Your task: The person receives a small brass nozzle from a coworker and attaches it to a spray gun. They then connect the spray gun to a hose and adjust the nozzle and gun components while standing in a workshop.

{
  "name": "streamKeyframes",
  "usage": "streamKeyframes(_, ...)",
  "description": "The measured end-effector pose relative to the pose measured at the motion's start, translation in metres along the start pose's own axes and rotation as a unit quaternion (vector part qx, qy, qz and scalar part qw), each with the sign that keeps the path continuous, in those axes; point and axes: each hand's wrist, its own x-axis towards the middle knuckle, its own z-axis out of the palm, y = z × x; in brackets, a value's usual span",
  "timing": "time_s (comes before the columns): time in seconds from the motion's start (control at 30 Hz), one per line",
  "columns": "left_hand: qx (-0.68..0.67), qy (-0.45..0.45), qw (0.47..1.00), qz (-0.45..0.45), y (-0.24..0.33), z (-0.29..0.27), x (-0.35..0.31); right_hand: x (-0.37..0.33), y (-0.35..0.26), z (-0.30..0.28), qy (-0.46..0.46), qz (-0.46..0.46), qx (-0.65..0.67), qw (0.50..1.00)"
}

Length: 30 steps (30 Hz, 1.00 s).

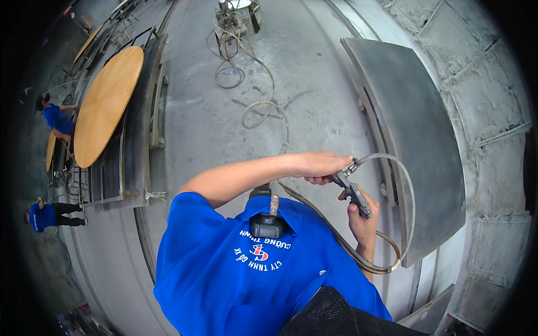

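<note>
A dark grey spray gun [353, 194] is held in front of me, right of the middle. My right hand [365, 223] is closed around its lower part, with thumb and a finger showing at its side. My left arm reaches across, and my left hand [324, 166] is closed at the gun's upper end, on the metal hose fitting [351, 167]. Its lower fingers are partly hidden. From that fitting a thin grey hose [413, 207] loops out to the right and bends back beneath my right forearm. A darker hose [322, 219] runs across my chest side.
A dark flat panel [414, 140] on a low stand is at the right. Ahead, hose coils [263, 115] lie on the grey floor, leading to a machine [238, 19]. At left, an oval wooden tabletop [109, 106] stands near two co-workers in blue, one [56, 119] beside it.
</note>
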Motion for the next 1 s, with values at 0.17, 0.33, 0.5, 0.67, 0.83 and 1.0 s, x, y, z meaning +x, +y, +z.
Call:
streamKeyframes(0.17, -0.164, 0.097, 0.955, 0.226, 0.002, 0.015, -0.023, -0.005, 0.002, 0.000, 0.032, 0.032, 0.100, 0.994)
streamKeyframes(0.33, -0.114, 0.014, 0.979, 0.167, -0.003, -0.002, -0.042, 0.004, 0.002, 0.003, -0.011, 0.017, 0.114, 0.993)
streamKeyframes(0.5, -0.039, 0.113, 0.978, 0.173, -0.009, 0.006, -0.044, 0.008, 0.000, 0.007, -0.032, 0.003, 0.110, 0.993)
streamKeyframes(0.67, -0.064, 0.160, 0.919, 0.354, -0.019, 0.022, -0.051, 0.006, 0.000, 0.004, -0.032, 0.022, 0.161, 0.986)
streamKeyframes(0.83, -0.041, 0.070, 0.991, 0.107, -0.014, 0.005, -0.053, 0.011, 0.002, 0.001, -0.079, 0.004, 0.148, 0.986)
streamKeyframes(1.0, -0.093, 0.170, 0.927, 0.322, -0.016, 0.029, -0.056, 0.007, -0.001, 0.002, -0.041, 0.026, 0.188, 0.981)
